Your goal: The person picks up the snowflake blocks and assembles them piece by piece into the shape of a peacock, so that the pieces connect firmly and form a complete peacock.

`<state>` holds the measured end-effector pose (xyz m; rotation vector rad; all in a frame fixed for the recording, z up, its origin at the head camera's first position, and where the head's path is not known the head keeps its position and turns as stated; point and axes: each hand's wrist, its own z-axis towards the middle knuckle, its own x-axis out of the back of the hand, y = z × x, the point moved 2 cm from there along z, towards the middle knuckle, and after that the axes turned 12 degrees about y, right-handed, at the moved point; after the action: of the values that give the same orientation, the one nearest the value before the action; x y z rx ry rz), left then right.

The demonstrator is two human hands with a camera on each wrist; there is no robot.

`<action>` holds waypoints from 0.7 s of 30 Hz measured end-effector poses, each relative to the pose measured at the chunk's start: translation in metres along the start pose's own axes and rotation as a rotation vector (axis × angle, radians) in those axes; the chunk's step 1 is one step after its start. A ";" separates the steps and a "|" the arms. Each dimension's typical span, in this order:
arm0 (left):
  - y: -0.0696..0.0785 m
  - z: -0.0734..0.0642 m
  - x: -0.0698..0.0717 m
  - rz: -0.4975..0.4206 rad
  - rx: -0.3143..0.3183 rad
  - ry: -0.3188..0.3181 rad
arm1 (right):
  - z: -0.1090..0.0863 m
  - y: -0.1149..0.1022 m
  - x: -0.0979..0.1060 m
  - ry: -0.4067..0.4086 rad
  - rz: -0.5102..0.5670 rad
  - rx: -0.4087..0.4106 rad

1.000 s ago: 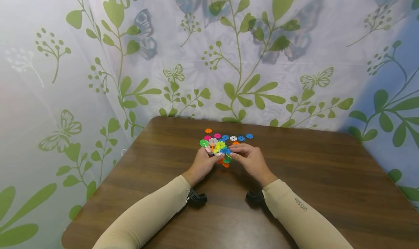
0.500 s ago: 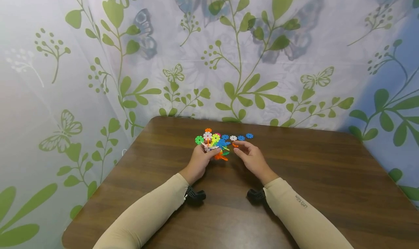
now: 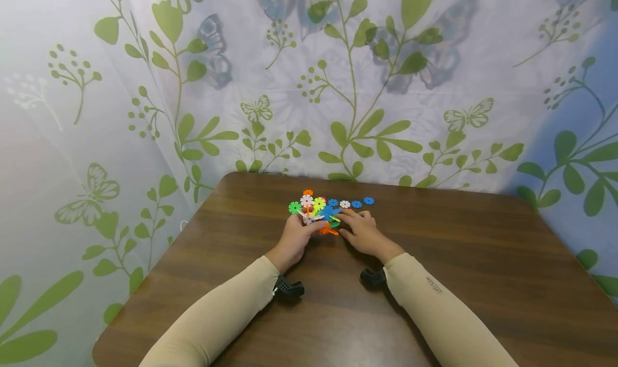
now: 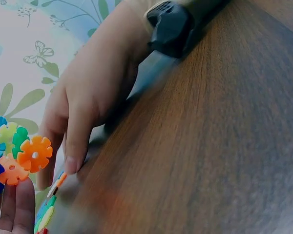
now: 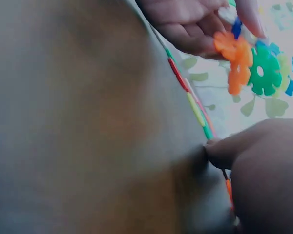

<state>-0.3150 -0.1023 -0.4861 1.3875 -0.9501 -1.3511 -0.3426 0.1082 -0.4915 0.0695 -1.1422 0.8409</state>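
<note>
A cluster of interlocked plastic flower-shaped discs (image 3: 327, 212), in blue, white, yellow, green and orange, is held up by my left hand (image 3: 293, 237). In the left wrist view, that hand's fingers (image 4: 23, 207) curl under the cluster's orange discs (image 4: 34, 154). My right hand (image 3: 365, 234) reaches low to the right of the cluster, fingers spread and pointing down toward the tabletop. Its thumb (image 5: 222, 152) comes down beside loose discs (image 5: 195, 108) lying flat, seen edge-on in the right wrist view. No disc shows between its fingers. The cluster hides part of the loose discs in the head view.
Beyond the hands, a row of loose discs lies on the brown wooden table (image 3: 458, 259), among them a white disc (image 3: 345, 204) and a blue disc (image 3: 369, 200). An orange disc (image 3: 308, 192) lies farther left. A patterned curtain (image 3: 289, 88) hangs behind the table.
A second ago both hands were at the cluster. My right hand drew away from it, then went down toward the loose discs. My left hand turned the cluster and moved slightly left.
</note>
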 end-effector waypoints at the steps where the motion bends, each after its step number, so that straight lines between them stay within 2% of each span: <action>1: 0.000 0.000 0.000 0.009 0.000 0.002 | 0.001 0.001 -0.001 -0.018 -0.033 -0.011; 4: 0.001 -0.002 0.000 0.019 0.007 -0.001 | 0.003 0.002 -0.001 -0.068 -0.095 -0.048; 6: 0.001 -0.002 0.000 0.020 0.010 0.001 | 0.003 0.003 -0.001 -0.067 -0.104 -0.057; 8: 0.001 -0.001 0.001 0.011 0.012 0.003 | 0.003 0.003 0.000 -0.020 -0.087 -0.057; 12: -0.001 0.000 0.002 -0.013 0.016 0.003 | 0.001 0.006 0.006 0.138 -0.016 -0.058; 14: -0.002 0.000 0.002 -0.015 0.020 0.005 | -0.001 0.007 0.008 0.191 0.002 -0.061; 17: -0.002 0.000 0.002 -0.004 0.022 0.011 | -0.004 0.009 0.009 0.208 -0.004 -0.084; 21: -0.001 -0.001 0.001 0.010 0.017 0.013 | -0.008 0.011 0.011 0.209 -0.059 -0.171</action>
<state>-0.3135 -0.1031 -0.4874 1.4008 -0.9609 -1.3279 -0.3417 0.1254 -0.4900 -0.1231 -1.0055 0.6792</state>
